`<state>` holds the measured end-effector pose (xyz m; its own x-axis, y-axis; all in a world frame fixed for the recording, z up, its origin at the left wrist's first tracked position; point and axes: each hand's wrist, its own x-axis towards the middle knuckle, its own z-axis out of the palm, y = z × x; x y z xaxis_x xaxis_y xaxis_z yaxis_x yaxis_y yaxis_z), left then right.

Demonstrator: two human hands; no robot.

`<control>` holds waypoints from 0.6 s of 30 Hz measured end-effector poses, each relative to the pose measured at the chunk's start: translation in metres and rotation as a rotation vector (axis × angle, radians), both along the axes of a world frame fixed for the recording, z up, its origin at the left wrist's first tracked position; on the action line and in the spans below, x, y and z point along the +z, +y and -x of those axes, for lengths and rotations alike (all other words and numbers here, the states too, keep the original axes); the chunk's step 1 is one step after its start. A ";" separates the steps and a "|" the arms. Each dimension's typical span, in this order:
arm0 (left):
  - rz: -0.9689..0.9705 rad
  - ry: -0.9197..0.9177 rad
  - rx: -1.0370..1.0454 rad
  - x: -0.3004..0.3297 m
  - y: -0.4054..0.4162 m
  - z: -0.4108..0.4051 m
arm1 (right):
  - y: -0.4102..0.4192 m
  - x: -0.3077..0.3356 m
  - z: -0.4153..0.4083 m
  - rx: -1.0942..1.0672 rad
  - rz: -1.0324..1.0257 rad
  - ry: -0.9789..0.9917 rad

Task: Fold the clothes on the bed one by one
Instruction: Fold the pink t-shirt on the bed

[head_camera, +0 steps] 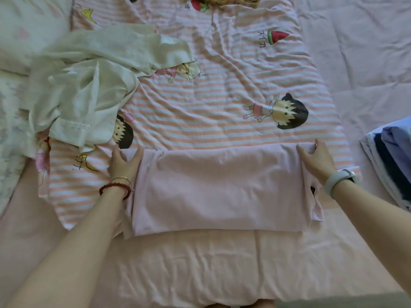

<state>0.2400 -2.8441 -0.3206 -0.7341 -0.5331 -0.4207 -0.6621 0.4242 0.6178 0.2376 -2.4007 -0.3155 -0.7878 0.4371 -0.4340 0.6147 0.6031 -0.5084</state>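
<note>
hands (pixel 124 162) (pixel 317 160) gripping pink garment (pixel 220 192) ends

Pink bed sheet (pixel 367 63), wrinkled; striped cartoon-print blanket (pixel 222 96) spread across it.
</note>
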 end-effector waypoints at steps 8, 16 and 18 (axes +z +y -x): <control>0.127 0.191 -0.093 0.023 0.004 -0.017 | 0.007 0.003 -0.016 -0.036 0.011 0.246; 0.146 0.410 -0.039 0.066 0.008 0.006 | 0.017 0.049 0.009 -0.053 -0.014 0.468; 0.143 0.454 -0.037 0.075 0.007 0.024 | 0.022 0.059 0.032 -0.050 -0.022 0.498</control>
